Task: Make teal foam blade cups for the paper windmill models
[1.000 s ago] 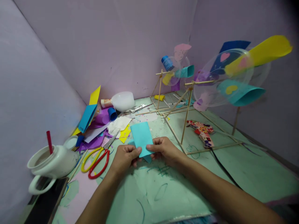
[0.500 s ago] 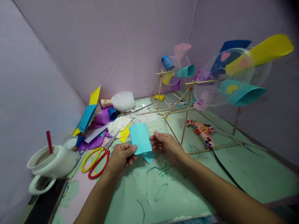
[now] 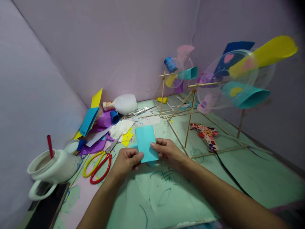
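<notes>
Both hands hold a light-blue foam sheet (image 3: 145, 141) above the green table (image 3: 166, 197). My left hand (image 3: 126, 162) pinches its lower left edge. My right hand (image 3: 168, 152) grips the right edge, thumb on top. The sheet stands almost upright, folded so that a second layer shows below it. Yellow and red scissors (image 3: 98, 162) lie just left of my left hand.
Scraps of coloured foam (image 3: 97, 133) pile up at the left wall, beside a white plastic bottle (image 3: 124, 103). A white pot with a red straw (image 3: 50, 167) sits at the left. Two stick-framed pinwheels (image 3: 233, 79) stand at the right, with a patterned glue gun (image 3: 206, 133) and its black cord.
My right hand let go of the sheet's right edge for a moment, then gripped it again. The sheet tilted a little and came back upright. My left hand kept its pinch.
</notes>
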Motion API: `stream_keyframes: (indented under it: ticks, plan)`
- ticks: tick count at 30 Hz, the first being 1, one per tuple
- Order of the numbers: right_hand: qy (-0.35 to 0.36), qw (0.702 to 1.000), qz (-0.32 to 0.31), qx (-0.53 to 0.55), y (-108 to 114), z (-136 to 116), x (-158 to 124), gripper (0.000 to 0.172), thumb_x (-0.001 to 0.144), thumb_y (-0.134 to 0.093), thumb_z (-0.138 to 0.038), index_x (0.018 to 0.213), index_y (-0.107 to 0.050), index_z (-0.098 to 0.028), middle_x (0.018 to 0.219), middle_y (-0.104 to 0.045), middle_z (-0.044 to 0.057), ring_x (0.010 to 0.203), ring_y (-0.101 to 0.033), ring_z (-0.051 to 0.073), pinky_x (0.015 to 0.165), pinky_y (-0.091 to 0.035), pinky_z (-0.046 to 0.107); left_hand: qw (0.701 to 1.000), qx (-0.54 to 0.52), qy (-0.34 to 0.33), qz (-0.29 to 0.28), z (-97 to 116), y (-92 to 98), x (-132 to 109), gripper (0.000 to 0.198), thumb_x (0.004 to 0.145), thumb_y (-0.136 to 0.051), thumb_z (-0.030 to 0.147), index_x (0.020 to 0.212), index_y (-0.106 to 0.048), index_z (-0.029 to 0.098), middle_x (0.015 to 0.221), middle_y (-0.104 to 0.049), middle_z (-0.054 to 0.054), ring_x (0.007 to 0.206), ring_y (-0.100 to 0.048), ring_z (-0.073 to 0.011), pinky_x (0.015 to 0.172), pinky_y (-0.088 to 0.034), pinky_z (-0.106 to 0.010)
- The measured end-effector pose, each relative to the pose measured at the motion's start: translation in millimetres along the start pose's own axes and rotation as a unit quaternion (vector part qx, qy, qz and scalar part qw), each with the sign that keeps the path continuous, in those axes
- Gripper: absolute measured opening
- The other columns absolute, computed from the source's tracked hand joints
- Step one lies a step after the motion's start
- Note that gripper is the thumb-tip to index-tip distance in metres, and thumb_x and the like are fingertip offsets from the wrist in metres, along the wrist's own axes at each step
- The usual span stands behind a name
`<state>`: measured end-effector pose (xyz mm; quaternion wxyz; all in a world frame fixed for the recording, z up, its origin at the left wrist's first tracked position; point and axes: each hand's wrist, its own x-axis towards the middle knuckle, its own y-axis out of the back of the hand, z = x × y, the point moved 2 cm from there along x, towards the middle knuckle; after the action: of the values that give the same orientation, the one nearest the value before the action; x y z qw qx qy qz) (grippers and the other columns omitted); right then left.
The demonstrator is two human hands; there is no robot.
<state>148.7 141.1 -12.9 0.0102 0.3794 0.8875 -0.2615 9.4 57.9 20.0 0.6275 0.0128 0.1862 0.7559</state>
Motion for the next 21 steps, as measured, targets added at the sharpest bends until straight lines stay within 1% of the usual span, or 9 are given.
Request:
stream_keyframes:
  ticks: [3,5,6,8,11,14,18,20,21]
  plan:
    - [0.05,0.999,0.007,0.016,2,-1,1,0.043,0.054,-0.082,-0.041,0.083,-0.066,-0.014,0.072,-0.065,0.002,0.063,-0.06,0.015,0.059,-0.049,0.028,0.999,0.043,-0.023,-0.014,-1,-10.2,-1,0.039,0.062,-0.059,0.04,0.039,-0.038,0.017,0.038,-0.032,0.006,0.042,-0.027,-0.0059,0.045,-0.019,-0.022]
    - [0.056,0.998,0.015,0.002,3,-1,1,0.043,0.052,-0.083,-0.041,0.08,-0.067,-0.013,0.07,-0.066,0.002,0.061,-0.059,0.015,0.059,-0.048,0.028,0.997,0.065,-0.034,-0.017,0,-15.9,-2,0.039,0.061,-0.06,0.037,0.038,-0.034,0.017,0.041,-0.027,0.006,0.046,-0.025,-0.0062,0.046,-0.018,-0.023]
    - [0.053,0.998,0.015,-0.013,4,-1,1,0.043,0.051,-0.083,-0.042,0.078,-0.067,-0.013,0.069,-0.066,0.002,0.058,-0.058,0.014,0.057,-0.047,0.028,0.996,0.075,-0.036,-0.017,1,-17.3,-4,0.038,0.06,-0.06,0.036,0.039,-0.035,0.017,0.043,-0.028,0.006,0.047,-0.026,-0.0065,0.047,-0.019,-0.023]
    - [0.046,0.998,0.009,-0.052,4,-1,0,0.043,0.052,-0.082,-0.044,0.075,-0.068,-0.011,0.065,-0.064,0.002,0.055,-0.055,0.013,0.055,-0.045,0.026,0.996,0.081,-0.042,0.0,4,-16.2,-6,0.031,0.061,-0.062,0.037,0.045,-0.046,0.016,0.046,-0.037,0.004,0.048,-0.031,-0.0076,0.046,-0.023,-0.022]
    - [0.054,0.992,-0.009,-0.115,3,-1,-2,0.041,0.055,-0.08,-0.045,0.072,-0.068,-0.01,0.061,-0.062,0.001,0.054,-0.052,0.012,0.054,-0.044,0.025,0.992,0.049,-0.08,0.081,10,-7.6,-11,0.027,0.064,-0.063,0.042,0.062,-0.061,0.015,0.049,-0.048,0.003,0.047,-0.039,-0.009,0.045,-0.029,-0.021]
    - [0.062,0.986,-0.035,-0.153,1,0,-4,0.039,0.058,-0.077,-0.046,0.07,-0.068,-0.01,0.06,-0.061,0.001,0.055,-0.052,0.012,0.053,-0.044,0.025,0.985,0.016,-0.104,0.14,12,-4.6,-14,0.022,0.066,-0.064,0.038,0.061,-0.062,0.016,0.042,-0.047,0.005,0.041,-0.039,-0.0085,0.041,-0.03,-0.021]
    - [0.06,0.983,-0.043,-0.167,-1,0,-5,0.035,0.057,-0.077,-0.043,0.066,-0.068,-0.011,0.06,-0.061,0.002,0.054,-0.052,0.012,0.052,-0.044,0.025,0.983,0.03,-0.117,0.142,12,-7.7,-16,0.023,0.067,-0.064,0.035,0.052,-0.06,0.018,0.038,-0.048,0.004,0.038,-0.041,-0.0091,0.04,-0.031,-0.021]
    - [0.044,0.987,-0.02,-0.154,0,0,-5,0.033,0.055,-0.079,-0.041,0.063,-0.066,-0.011,0.056,-0.059,0.0,0.052,-0.05,0.011,0.051,-0.043,0.025,0.985,0.06,-0.116,0.116,14,0.8,-15,0.024,0.069,-0.062,0.038,0.055,-0.062,0.019,0.042,-0.053,0.002,0.04,-0.045,-0.0106,0.042,-0.034,-0.022]
    - [0.035,0.989,0.0,-0.141,1,0,-4,0.033,0.053,-0.079,-0.04,0.062,-0.065,-0.012,0.055,-0.058,0.0,0.051,-0.05,0.011,0.051,-0.043,0.025,0.983,0.088,-0.112,0.113,15,10.1,-15,0.023,0.07,-0.061,0.039,0.059,-0.064,0.019,0.048,-0.058,0.001,0.043,-0.05,-0.0119,0.045,-0.037,-0.022]
